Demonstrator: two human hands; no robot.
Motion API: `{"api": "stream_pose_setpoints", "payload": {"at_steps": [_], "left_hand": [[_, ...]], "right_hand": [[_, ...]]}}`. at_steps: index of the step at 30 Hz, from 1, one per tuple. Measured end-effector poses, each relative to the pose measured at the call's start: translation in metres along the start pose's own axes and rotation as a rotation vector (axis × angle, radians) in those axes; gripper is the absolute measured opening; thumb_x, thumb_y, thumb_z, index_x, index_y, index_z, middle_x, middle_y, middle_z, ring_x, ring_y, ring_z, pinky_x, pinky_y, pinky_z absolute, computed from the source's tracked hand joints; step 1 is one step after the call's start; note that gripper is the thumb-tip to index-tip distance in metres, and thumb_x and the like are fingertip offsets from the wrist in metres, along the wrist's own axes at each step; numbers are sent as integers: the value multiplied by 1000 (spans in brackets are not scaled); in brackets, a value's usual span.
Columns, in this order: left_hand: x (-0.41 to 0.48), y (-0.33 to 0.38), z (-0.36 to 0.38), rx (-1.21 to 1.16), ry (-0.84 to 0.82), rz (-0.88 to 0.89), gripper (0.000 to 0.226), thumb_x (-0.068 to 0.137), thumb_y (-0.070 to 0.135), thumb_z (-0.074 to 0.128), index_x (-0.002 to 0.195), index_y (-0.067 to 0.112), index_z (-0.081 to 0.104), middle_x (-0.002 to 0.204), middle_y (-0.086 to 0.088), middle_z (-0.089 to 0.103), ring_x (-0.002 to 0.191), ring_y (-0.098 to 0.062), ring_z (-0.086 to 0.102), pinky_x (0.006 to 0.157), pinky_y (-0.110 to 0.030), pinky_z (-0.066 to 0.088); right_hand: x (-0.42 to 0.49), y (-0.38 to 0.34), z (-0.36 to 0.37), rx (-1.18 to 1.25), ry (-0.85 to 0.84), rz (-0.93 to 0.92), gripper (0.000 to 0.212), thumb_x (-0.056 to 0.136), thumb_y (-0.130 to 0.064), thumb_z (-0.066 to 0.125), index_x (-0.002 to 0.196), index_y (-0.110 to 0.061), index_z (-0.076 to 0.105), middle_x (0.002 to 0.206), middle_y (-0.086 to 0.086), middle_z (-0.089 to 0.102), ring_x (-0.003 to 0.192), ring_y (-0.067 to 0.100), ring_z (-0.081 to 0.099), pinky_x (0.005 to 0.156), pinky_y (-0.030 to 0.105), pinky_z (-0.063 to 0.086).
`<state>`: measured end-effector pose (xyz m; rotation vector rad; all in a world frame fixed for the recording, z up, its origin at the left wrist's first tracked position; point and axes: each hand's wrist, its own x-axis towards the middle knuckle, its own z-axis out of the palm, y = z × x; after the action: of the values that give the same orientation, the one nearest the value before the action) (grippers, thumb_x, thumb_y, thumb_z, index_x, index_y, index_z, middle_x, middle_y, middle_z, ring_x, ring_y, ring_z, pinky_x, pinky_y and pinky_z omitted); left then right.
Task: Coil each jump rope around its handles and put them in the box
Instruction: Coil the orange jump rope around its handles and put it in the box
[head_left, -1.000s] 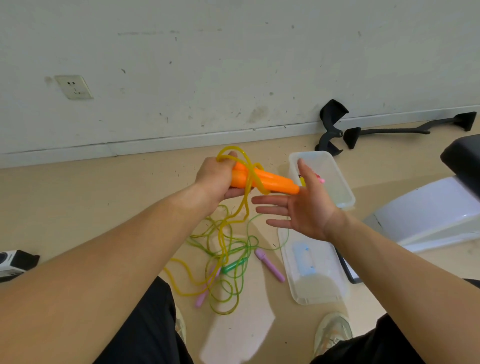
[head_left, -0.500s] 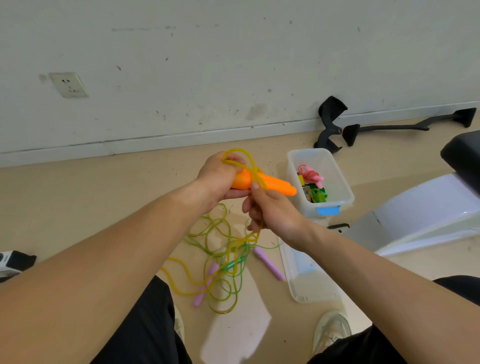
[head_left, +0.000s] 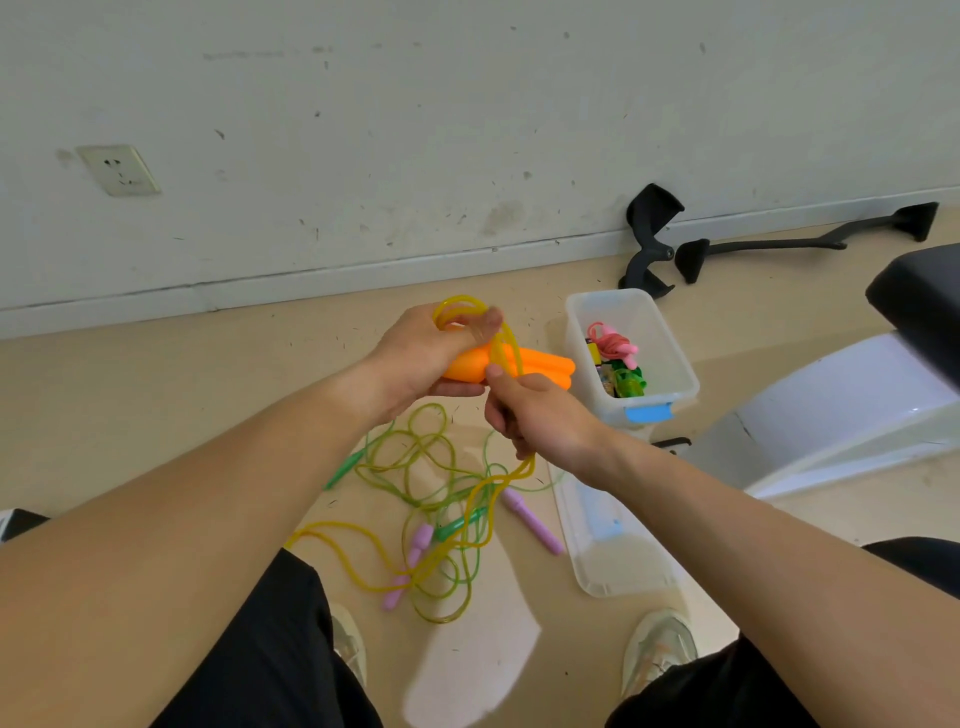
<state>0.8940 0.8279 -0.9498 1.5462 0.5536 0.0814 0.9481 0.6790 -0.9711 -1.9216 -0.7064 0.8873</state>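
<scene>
My left hand (head_left: 423, 353) grips two orange handles (head_left: 540, 364) held together, with loops of yellow rope (head_left: 457, 306) lying over them. Just below, my right hand (head_left: 540, 421) holds the same yellow rope, which runs down from my fist to the floor. On the floor between my legs lies a tangle of green rope (head_left: 415, 467) with green handles and a rope with purple handles (head_left: 532, 522). The clear plastic box (head_left: 675, 364) stands to the right and holds coiled pink and green ropes.
The box's clear lid (head_left: 613, 561) lies on the floor by my right foot. Black metal parts (head_left: 654, 239) rest against the wall behind the box. A white and black piece of equipment (head_left: 841, 415) stands at the right. A wall socket (head_left: 118, 169) is at the upper left.
My right hand went from open beside the handles to gripping the yellow rope under them. A fresh loop of rope now lies across the orange handles.
</scene>
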Motion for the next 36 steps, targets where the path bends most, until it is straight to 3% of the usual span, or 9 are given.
{"api": "stream_pose_setpoints", "payload": {"at_steps": [6, 13, 17, 21, 24, 27, 29, 32, 36], "left_hand": [[7, -7, 6, -48, 336, 61, 27, 85, 46, 74, 77, 20, 73, 86, -9, 74, 88, -35, 72, 70, -53, 62], [11, -2, 0, -189, 390, 22, 27, 86, 40, 75, 90, 12, 74, 97, -14, 75, 92, -33, 73, 72, -52, 62], [6, 5, 1, -304, 299, 24, 33, 91, 33, 69, 106, 4, 69, 97, -14, 72, 82, -26, 71, 65, -39, 60], [-5, 16, -4, -327, 116, 7, 29, 89, 36, 67, 100, 9, 67, 91, -10, 71, 76, -22, 70, 62, -35, 58], [-12, 18, -7, -172, -36, -13, 35, 79, 42, 67, 94, 11, 67, 90, -11, 70, 71, -21, 69, 57, -33, 57], [-15, 15, -6, -101, -95, -17, 41, 76, 43, 67, 98, 8, 67, 89, -12, 71, 71, -22, 69, 56, -33, 57], [-14, 14, -6, -70, -123, -17, 41, 74, 43, 68, 95, 9, 68, 87, -10, 71, 72, -22, 69, 60, -37, 59], [-13, 12, -8, -33, -151, -15, 38, 73, 44, 69, 91, 11, 69, 87, -10, 71, 76, -24, 68, 67, -40, 59], [-13, 11, -11, 26, -219, -24, 38, 75, 44, 67, 92, 10, 68, 97, -15, 70, 85, -29, 66, 68, -38, 57]], "right_hand": [[0, 7, 7, -182, 89, -214, 53, 108, -38, 31, 61, -18, 44, 55, -8, 43, 52, 9, 38, 59, 33, 34], [-6, 14, 17, -199, 178, -322, 49, 106, -46, 28, 74, -15, 47, 63, -6, 48, 61, 15, 44, 65, 39, 40], [-6, 13, 17, 190, 41, -222, 52, 107, -46, 30, 68, -17, 48, 53, -14, 40, 55, 10, 38, 64, 34, 39], [0, 23, -7, 8, -47, -167, 64, 89, -75, 42, 59, -19, 50, 54, -8, 44, 57, 11, 42, 66, 31, 38], [-2, 27, -31, -34, -61, -264, 35, 96, -29, 65, 61, -27, 61, 55, -17, 52, 55, -2, 48, 61, 12, 39], [-1, 29, -45, -93, -100, -263, 34, 93, 2, 64, 62, -2, 48, 60, -2, 41, 53, 4, 38, 58, 11, 38], [-1, 26, -46, -134, -127, -276, 47, 87, -8, 67, 52, -14, 37, 50, -13, 35, 48, 5, 30, 51, 13, 29], [-4, 21, -47, -171, -167, -314, 30, 68, -37, 56, 49, -29, 34, 42, -14, 36, 44, 5, 31, 50, 17, 25], [1, 23, -50, -169, -234, -277, 14, 79, -21, 59, 67, -12, 59, 56, -12, 57, 55, 0, 49, 57, 22, 39]]}}
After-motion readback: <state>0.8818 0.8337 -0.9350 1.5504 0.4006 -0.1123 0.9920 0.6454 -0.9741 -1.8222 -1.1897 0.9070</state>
